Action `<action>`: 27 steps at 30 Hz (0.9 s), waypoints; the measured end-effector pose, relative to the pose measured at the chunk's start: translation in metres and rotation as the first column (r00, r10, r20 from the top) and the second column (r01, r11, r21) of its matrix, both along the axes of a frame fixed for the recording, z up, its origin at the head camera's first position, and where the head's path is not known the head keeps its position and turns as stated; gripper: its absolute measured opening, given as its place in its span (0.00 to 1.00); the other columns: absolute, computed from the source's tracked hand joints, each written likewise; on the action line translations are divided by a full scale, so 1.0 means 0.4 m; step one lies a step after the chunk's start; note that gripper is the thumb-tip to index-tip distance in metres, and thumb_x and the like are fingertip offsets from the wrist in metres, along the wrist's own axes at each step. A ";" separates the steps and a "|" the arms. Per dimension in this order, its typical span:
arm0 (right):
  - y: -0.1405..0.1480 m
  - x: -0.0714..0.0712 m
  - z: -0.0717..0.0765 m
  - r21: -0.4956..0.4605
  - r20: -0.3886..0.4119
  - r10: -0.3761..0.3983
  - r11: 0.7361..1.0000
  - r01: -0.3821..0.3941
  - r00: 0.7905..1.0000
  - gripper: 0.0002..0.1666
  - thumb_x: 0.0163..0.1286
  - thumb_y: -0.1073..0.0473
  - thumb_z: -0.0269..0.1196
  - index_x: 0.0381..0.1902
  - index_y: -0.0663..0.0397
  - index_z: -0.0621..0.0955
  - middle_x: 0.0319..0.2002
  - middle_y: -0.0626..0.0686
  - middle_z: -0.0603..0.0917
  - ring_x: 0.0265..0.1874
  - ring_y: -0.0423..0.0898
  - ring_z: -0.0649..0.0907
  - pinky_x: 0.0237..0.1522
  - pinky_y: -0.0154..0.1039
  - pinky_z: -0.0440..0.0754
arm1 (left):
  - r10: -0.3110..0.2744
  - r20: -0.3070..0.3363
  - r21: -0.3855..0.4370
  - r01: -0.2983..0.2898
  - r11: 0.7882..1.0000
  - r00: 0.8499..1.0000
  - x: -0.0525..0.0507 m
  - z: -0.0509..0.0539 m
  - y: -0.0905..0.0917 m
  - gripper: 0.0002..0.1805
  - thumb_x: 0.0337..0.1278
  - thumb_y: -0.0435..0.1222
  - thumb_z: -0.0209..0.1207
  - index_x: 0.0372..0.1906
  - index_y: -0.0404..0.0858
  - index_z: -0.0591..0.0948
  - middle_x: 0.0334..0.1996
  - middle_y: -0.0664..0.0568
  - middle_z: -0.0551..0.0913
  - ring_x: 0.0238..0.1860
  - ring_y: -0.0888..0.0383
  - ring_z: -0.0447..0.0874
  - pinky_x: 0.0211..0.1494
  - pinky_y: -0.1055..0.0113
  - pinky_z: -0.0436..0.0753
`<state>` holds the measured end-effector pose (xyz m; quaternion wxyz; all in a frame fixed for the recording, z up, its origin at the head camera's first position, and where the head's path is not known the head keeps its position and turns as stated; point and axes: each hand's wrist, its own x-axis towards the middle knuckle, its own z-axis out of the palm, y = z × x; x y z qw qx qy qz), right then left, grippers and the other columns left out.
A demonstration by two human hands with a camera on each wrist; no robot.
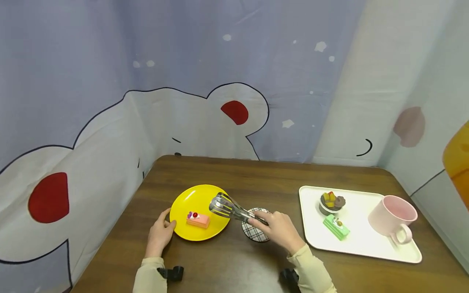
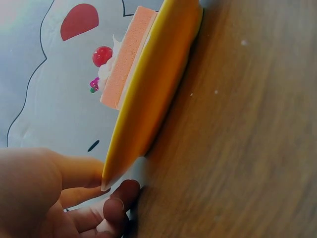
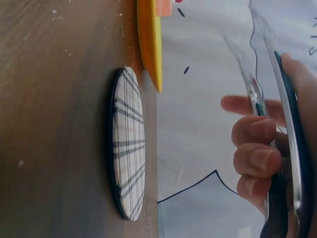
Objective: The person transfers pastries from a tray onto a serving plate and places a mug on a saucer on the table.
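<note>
My left hand [image 1: 161,232] pinches the left rim of a yellow plate [image 1: 188,196], thumb on top and fingers beneath the edge in the left wrist view. A pink cake slice [image 1: 198,220] with a red berry and white cream lies on that plate. In my right hand [image 1: 280,228] is a pair of metal tongs [image 1: 234,212] with dark handles, the fingers curled round them. The tongs' heads hang above the plate's right side, apart from the cake. Below the tongs a round plaid coaster [image 1: 255,232] lies on the table.
On the right, a white tray [image 1: 362,246] bears a dark cup of fruit dessert [image 1: 328,204], a green cake slice [image 1: 336,227] and a pink mug [image 1: 388,217]. The wooden table [image 1: 227,264] meets a printed curtain [image 1: 300,101] at the back and sides.
</note>
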<state>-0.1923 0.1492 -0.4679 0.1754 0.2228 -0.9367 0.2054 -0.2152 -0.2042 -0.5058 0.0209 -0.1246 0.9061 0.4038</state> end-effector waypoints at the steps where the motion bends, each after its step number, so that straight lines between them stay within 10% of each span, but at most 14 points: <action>1: 0.003 0.000 -0.001 0.005 -0.006 -0.007 1.000 0.007 1.000 0.15 0.66 0.40 0.60 0.38 0.41 0.84 0.11 0.37 0.62 0.13 0.33 0.61 0.19 0.30 0.65 | 0.002 -0.002 -0.002 -0.002 1.000 1.000 0.003 -0.001 -0.002 0.30 0.67 0.38 0.50 0.71 0.35 0.61 0.29 0.44 0.76 0.29 0.53 0.70 0.32 0.66 0.66; 11: 0.047 0.001 -0.006 -0.082 -0.115 -0.115 0.991 0.105 0.987 0.09 0.65 0.52 0.64 0.38 0.50 0.79 0.25 0.46 0.83 0.20 0.40 0.78 0.24 0.38 0.75 | 0.007 0.001 0.002 -0.007 1.000 1.000 0.008 -0.010 -0.010 0.31 0.67 0.38 0.50 0.72 0.34 0.60 0.30 0.44 0.75 0.29 0.53 0.70 0.32 0.65 0.66; 17: 0.094 0.022 -0.006 -0.090 0.026 -0.202 0.975 0.203 0.979 0.13 0.68 0.48 0.61 0.42 0.49 0.79 0.28 0.48 0.85 0.21 0.39 0.77 0.25 0.39 0.73 | -0.005 -0.002 -0.004 0.005 1.000 1.000 0.004 -0.013 -0.006 0.31 0.67 0.38 0.49 0.72 0.34 0.60 0.30 0.44 0.75 0.28 0.53 0.70 0.32 0.65 0.66; 27: 0.165 0.077 -0.010 -0.106 0.266 -0.326 0.926 0.364 0.907 0.21 0.66 0.39 0.60 0.41 0.51 0.79 0.18 0.46 0.71 0.18 0.40 0.69 0.22 0.36 0.65 | -0.022 -0.022 -0.012 0.022 1.000 1.000 -0.001 -0.013 -0.003 0.31 0.66 0.38 0.50 0.71 0.33 0.60 0.29 0.43 0.75 0.27 0.53 0.70 0.31 0.65 0.66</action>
